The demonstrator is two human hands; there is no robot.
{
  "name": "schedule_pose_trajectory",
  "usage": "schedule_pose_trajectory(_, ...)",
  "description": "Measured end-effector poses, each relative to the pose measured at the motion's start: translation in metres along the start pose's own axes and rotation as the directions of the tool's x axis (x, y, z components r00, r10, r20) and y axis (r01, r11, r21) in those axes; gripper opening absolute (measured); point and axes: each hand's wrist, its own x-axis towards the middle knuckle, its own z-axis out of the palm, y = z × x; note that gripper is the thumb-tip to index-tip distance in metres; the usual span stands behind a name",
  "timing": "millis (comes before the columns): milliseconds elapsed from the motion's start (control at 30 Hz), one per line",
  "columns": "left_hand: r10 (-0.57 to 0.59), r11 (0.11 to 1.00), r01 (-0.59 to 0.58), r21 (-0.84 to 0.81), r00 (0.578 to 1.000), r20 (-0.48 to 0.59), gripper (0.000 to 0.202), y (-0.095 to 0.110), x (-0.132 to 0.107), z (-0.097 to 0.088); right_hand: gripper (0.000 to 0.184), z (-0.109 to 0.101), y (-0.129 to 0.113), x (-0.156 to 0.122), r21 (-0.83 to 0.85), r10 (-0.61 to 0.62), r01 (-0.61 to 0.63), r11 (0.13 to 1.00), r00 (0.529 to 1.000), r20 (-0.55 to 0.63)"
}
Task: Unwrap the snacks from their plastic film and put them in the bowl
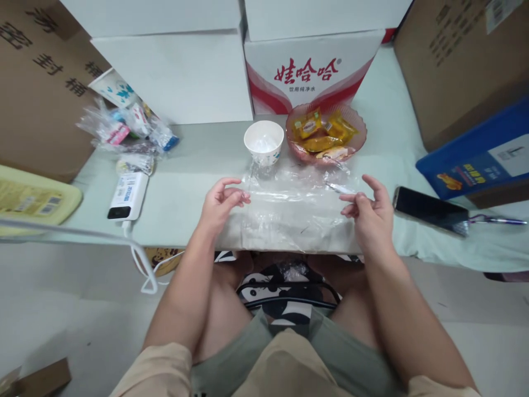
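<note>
A sheet of clear plastic film (285, 196), perhaps a bag, stretches between my two hands over the front of the table. My left hand (225, 199) pinches its left end between thumb and fingers. At the other end, my right hand (369, 208) grips the film with thumb and middle fingers, its index finger raised. Just beyond the film stands a white paper cup (264, 155) with something pale and clear inside. To the cup's right sits a pink glass bowl (360, 118) with several yellow-wrapped packets (321, 144).
A phone (430, 209) and a pen (498, 219) lie at the right. Wrapped snacks (138, 121), a tipped paper cup (113, 88) and a white power bank (129, 194) with a cable are at the left. White boxes (169, 77) and brown cartons (458, 71) line the back and sides.
</note>
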Motion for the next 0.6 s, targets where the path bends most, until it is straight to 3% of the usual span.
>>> schedule_pose_trajectory(100,-0.005,0.983,-0.021,0.185,0.991,0.136,0.060,-0.006,0.001,-0.004,0.053,0.000,0.004,0.000,-0.028,-0.061,0.065,0.997,0.990,0.124)
schedule_pose_trajectory(200,0.079,0.850,-0.125,0.511,0.991,0.110,0.030,-0.009,0.005,-0.007,0.052,0.004,0.009,0.001,-0.165,-0.170,0.223,0.961,0.943,0.287)
schedule_pose_trajectory(300,0.223,0.688,-0.234,0.687,0.969,0.106,0.017,-0.002,0.003,-0.008,0.019,0.007,0.010,0.002,-0.417,-0.320,0.392,0.820,0.918,0.233)
schedule_pose_trajectory(367,0.302,0.646,-0.294,0.704,0.946,0.118,0.016,0.008,-0.003,-0.011,0.011,0.006,0.004,0.001,-0.526,-0.435,0.454,0.719,0.885,0.167)
schedule_pose_trajectory(433,0.305,0.693,-0.346,0.633,0.936,0.177,0.018,0.018,-0.012,-0.014,0.012,0.001,-0.005,-0.002,-0.485,-0.495,0.533,0.693,0.841,0.218)
schedule_pose_trajectory(500,0.229,0.831,-0.349,0.433,0.924,0.305,0.025,0.025,-0.019,-0.018,0.018,-0.005,-0.013,-0.006,-0.299,-0.481,0.578,0.759,0.808,0.339)
schedule_pose_trajectory(567,0.146,0.946,-0.239,0.220,0.918,0.370,0.031,0.025,-0.021,-0.018,0.024,-0.009,-0.015,-0.009,-0.086,-0.396,0.471,0.878,0.814,0.424)
schedule_pose_trajectory(600,0.103,0.976,-0.162,0.147,0.934,0.342,0.033,0.024,-0.019,-0.016,0.024,-0.009,-0.015,-0.010,-0.012,-0.339,0.384,0.923,0.829,0.444)
